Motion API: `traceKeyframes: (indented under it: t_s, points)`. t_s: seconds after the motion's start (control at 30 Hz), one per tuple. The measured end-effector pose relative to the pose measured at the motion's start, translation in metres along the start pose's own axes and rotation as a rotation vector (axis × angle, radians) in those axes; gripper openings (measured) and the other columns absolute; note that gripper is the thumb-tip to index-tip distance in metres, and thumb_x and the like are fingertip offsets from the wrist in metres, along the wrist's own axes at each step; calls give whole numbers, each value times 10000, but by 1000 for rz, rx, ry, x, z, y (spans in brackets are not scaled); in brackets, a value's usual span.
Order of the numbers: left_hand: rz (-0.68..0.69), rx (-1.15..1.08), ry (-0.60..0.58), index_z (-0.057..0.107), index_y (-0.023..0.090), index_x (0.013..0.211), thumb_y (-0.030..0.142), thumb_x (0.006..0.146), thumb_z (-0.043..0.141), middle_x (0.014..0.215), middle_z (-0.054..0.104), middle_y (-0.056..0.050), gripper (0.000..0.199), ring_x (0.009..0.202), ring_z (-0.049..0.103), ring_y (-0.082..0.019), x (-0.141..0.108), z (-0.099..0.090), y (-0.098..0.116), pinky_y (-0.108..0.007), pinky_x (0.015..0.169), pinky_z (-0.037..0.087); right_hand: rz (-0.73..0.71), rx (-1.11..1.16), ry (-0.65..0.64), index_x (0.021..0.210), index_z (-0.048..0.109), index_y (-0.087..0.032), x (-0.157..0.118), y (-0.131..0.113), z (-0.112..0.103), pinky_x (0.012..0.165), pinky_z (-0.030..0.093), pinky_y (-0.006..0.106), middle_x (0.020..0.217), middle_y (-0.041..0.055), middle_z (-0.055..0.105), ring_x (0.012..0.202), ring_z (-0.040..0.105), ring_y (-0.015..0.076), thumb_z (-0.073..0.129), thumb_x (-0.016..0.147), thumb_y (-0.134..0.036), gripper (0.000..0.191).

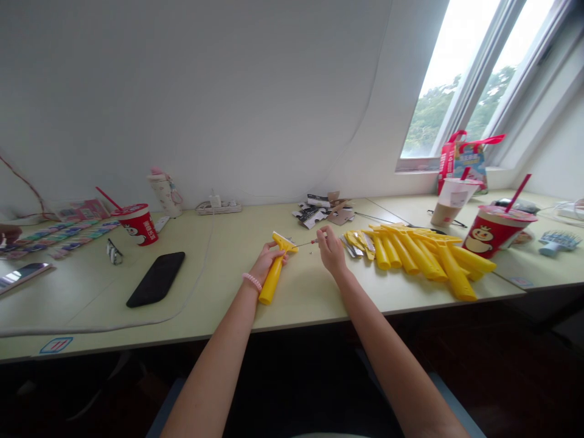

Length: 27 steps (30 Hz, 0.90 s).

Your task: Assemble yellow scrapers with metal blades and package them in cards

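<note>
My left hand [264, 263] is closed around the neck of a yellow scraper [272, 281], its wide head pointing away from me and its thick handle toward the table's front edge. In my right hand [332, 249] is a screwdriver [308, 244], its thin shaft pointing left to the scraper's head. Whether the tip touches the scraper is too small to tell. A tiny bit of metal, perhaps a screw, lies on the table below the shaft. To the right of my right hand is a pile of yellow scraper handles [422, 252], with several flat yellow heads with metal blades [358, 242] beside it.
Torn black-and-white packaging [319, 211] lies by the wall. A red cup [493, 231] and a milky drink cup [449, 204] stand right of the pile. Leftward are a black phone [156, 280], another red cup [139, 225], a power strip [219, 208] and another person's hand [9, 234].
</note>
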<state>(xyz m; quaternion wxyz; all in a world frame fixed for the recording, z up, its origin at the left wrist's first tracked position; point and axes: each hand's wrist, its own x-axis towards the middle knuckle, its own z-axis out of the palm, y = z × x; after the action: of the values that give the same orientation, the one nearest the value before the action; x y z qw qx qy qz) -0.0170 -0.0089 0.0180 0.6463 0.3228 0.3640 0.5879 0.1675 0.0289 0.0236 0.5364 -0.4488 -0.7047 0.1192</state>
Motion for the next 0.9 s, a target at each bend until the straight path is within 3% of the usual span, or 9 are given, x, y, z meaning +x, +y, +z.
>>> traceKeyframes:
  t_s: [0.17, 0.47, 0.6, 0.7, 0.9]
  points:
    - [-4, 23, -1, 334, 138, 1142, 3, 705, 546, 714, 556, -27, 504, 510, 531, -72, -3, 3, 2, -177, 491, 426, -30, 21, 8, 845, 442, -224, 0, 0, -1, 547, 341, 250, 701, 3, 578, 617, 532, 165, 300, 836, -267, 149]
    - [-9, 23, 7, 350, 146, 1118, 7, 703, 557, 712, 564, -38, 484, 537, 544, -81, -3, 3, 1, -176, 503, 430, -49, -41, 62, 836, 476, -209, -1, -2, 0, 493, 286, 226, 556, -19, 560, 456, 471, 132, 343, 878, -392, 230]
    - [-2, 29, 5, 351, 146, 1112, 7, 700, 554, 718, 561, -34, 480, 531, 541, -79, -5, 5, 3, -175, 494, 425, -70, -26, 11, 866, 470, -218, -1, -3, 0, 565, 342, 242, 698, 14, 608, 634, 554, 166, 310, 883, -340, 201]
    - [0, 34, -7, 348, 145, 1113, 15, 707, 548, 711, 552, -28, 471, 523, 538, -79, -6, 6, 3, -176, 489, 421, -121, -33, 55, 883, 475, -211, -1, -4, 0, 654, 376, 270, 769, 36, 605, 750, 555, 181, 304, 873, -300, 193]
    - [-19, 15, -12, 343, 155, 1111, 10, 697, 565, 739, 559, -37, 492, 531, 537, -75, -3, 3, 1, -177, 503, 427, -96, -1, 75, 870, 480, -208, -2, -5, -1, 544, 367, 235, 706, 16, 610, 582, 528, 140, 371, 864, -366, 192]
